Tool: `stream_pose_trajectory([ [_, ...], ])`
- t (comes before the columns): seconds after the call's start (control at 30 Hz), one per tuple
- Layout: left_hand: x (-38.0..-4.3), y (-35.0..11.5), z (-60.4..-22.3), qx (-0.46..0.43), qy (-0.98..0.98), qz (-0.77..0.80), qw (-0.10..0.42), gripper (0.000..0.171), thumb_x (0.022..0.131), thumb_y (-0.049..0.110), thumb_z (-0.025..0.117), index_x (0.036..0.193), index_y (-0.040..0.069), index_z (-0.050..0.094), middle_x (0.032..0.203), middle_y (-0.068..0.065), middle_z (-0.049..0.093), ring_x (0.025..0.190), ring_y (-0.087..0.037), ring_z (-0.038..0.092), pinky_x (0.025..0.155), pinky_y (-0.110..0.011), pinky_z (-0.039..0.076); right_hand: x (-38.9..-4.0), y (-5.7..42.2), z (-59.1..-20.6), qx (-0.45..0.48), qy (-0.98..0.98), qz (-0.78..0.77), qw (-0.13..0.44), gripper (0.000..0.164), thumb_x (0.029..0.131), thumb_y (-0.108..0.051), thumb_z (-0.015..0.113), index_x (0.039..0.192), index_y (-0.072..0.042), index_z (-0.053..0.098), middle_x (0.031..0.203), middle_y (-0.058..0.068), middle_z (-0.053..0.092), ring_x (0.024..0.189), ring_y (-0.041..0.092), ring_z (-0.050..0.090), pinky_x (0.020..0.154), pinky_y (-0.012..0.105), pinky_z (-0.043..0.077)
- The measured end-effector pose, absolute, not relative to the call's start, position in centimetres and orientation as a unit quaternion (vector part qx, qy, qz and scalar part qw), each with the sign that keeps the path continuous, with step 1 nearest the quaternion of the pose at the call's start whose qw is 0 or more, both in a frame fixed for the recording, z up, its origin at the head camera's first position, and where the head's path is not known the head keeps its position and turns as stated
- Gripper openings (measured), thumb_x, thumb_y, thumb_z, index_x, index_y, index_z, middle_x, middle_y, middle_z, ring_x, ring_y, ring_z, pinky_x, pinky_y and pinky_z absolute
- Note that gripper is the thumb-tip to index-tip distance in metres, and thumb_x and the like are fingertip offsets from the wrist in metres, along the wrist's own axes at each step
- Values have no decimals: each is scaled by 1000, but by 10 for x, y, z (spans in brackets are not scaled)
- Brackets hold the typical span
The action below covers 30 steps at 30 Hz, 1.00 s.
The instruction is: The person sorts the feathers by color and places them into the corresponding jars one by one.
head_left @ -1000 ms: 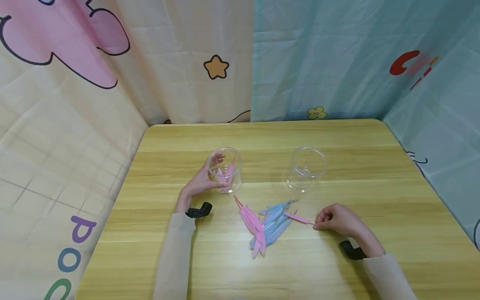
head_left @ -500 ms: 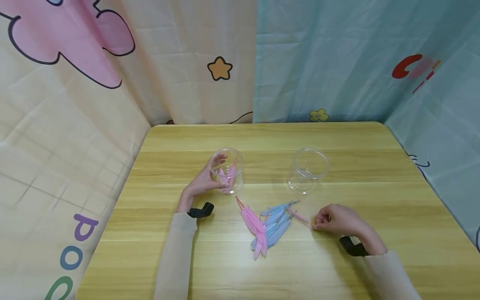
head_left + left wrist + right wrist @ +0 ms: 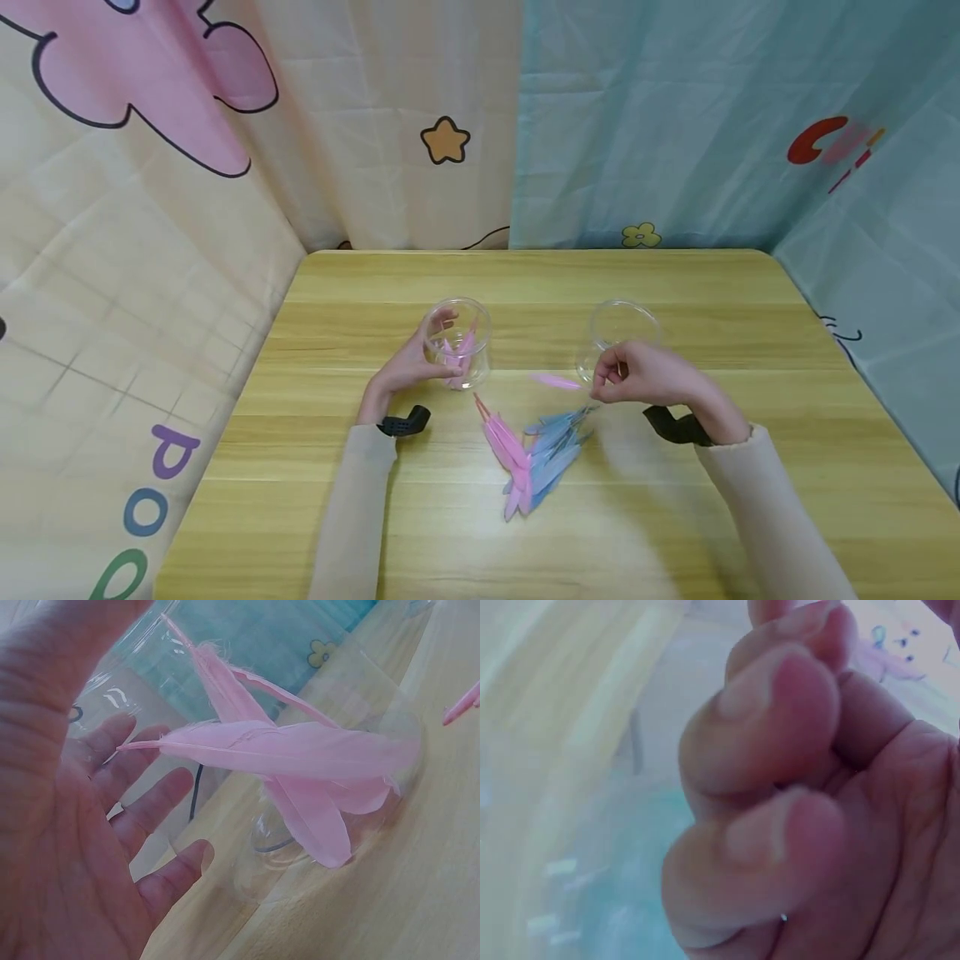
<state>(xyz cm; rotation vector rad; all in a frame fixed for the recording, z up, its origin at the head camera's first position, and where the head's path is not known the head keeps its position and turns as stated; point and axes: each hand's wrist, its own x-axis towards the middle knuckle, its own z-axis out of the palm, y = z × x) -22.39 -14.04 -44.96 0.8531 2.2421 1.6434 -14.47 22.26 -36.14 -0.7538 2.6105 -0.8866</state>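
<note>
My left hand (image 3: pixel 405 363) curves round a clear cup (image 3: pixel 482 354) standing at the left of the table, thumb in front and fingers behind. Several pink feathers (image 3: pixel 292 754) lean inside it, quills upward, plain in the left wrist view. A single pink feather (image 3: pixel 557 382) sticks out to the left of my right hand (image 3: pixel 652 375), which pinches it by the quill end. This hand passes before a second clear cup (image 3: pixel 618 321) and covers part of it. In the right wrist view curled fingers (image 3: pixel 761 735) fill the middle and the feather is out of sight.
Between the arms, a bunch of pink feathers (image 3: pixel 507 446) overlaps a pile of blue feathers (image 3: pixel 557 462) on the wooden table (image 3: pixel 420 533). Patterned curtains (image 3: pixel 360 150) hang along the back and sides. Each wrist carries a black camera mount (image 3: pixel 405 422).
My right hand has lifted the pink feather off the blue pile and moved it up and left, in front of the right cup. My left hand stays on its cup.
</note>
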Motion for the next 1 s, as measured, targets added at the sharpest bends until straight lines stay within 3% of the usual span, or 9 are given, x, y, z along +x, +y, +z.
stream_pose_trajectory([
  [0.2, -225, -141, -449, 298, 761, 565, 116, 95, 75, 4, 79, 147, 1, 16, 148, -22, 24, 137, -36, 18, 107, -55, 17, -171, 186, -329, -291, 913, -261, 114, 12, 80, -25, 73, 73, -20, 66, 59, -8, 46, 52, 8, 39, 53, 27, 33],
  [0.43, -223, -141, -449, 292, 761, 567, 118, 94, 75, 3, 79, 147, 2, 17, 149, -20, 24, 137, -35, 18, 107, -54, 18, -206, 148, -307, -302, 917, -220, 141, 12, 81, -23, 69, 71, -16, 66, 60, -6, 47, 54, 11, 38, 55, 29, 34],
  [0.7, -222, -140, -451, 293, 762, 565, 118, 95, 75, 4, 79, 147, 4, 17, 148, -20, 25, 137, -33, 21, 108, -51, 19, -230, 114, -303, -287, 936, -134, 152, 13, 78, -23, 67, 66, -18, 64, 60, -7, 49, 55, 11, 40, 52, 29, 31],
  [1.0, -223, -140, -451, 280, 760, 572, 127, 95, 76, 4, 78, 148, 8, 16, 150, -17, 24, 137, -32, 20, 107, -53, 19, -240, 98, -313, -285, 943, -128, 112, 16, 80, -32, 68, 70, -20, 66, 65, -7, 55, 60, 13, 47, 53, 30, 35],
])
